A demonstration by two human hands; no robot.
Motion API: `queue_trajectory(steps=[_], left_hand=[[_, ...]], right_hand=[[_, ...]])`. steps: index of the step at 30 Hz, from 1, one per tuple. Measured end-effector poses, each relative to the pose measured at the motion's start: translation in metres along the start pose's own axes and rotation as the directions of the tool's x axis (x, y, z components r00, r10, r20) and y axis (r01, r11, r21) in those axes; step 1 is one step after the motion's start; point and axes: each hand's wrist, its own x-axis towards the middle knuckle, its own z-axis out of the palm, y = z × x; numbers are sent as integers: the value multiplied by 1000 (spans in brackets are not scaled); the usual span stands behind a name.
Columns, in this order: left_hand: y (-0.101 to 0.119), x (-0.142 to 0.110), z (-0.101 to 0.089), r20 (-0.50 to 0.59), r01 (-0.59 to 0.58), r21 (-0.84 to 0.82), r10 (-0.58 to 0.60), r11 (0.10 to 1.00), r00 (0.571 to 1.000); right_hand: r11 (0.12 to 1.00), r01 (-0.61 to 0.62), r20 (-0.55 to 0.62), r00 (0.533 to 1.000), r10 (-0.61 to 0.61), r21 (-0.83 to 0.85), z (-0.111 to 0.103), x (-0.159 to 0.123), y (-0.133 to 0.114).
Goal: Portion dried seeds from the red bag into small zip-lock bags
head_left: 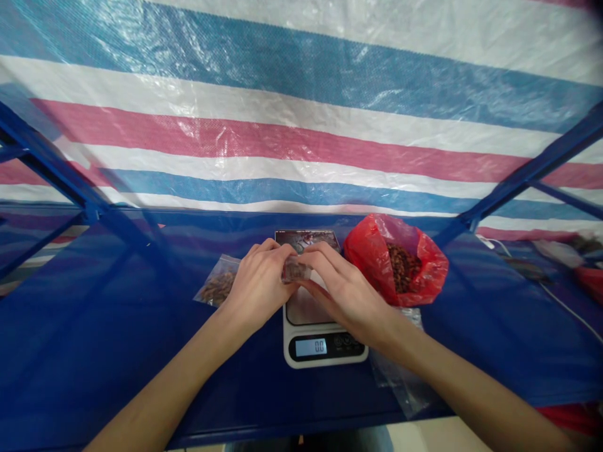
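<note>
My left hand (pixel 258 285) and my right hand (pixel 340 290) meet above a white kitchen scale (pixel 305 326), and both pinch a small clear bag (pixel 296 270) holding brown dried pieces. The scale's display (pixel 311 346) reads 0.0. Just left of my left hand, a filled clear bag (pixel 217 287) of the same brown pieces lies flat on the blue table (pixel 141 351). To the right of my right hand stands an open red plastic bag (pixel 400 260) with a heap of brown pieces inside.
Empty clear bags (pixel 400 370) lie under my right forearm near the table's front edge. A dark packet (pixel 308 238) sits behind the scale. Blue frame bars (pixel 56 169) rise at both sides, before a striped tarpaulin (pixel 301 113). A white cable (pixel 560 304) runs at the right.
</note>
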Motion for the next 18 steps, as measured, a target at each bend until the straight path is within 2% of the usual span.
queue_trajectory(steps=[5,8,11,14,16,18], left_hand=[[4,-3,2,19,11,-121,-9,993,1000],[6,-4,4,15,31,-205,-29,978,999],[5,-4,6,0,34,-254,-35,966,999],[2,-3,6,-22,31,-297,-39,954,999],[-2,-2,6,-75,12,-341,-40,940,996],[-8,-1,5,-136,2,-395,-60,919,989]], right_hand=[[951,233,-45,968,-247,-204,-4,-6,-1],[940,274,-83,952,-295,-202,-3,-12,6],[967,232,-169,954,-248,-109,0,-16,13],[989,144,-308,943,-129,26,-2,-17,18],[989,74,-448,894,-8,130,-12,-18,22],[976,28,-596,796,108,214,-28,-18,29]])
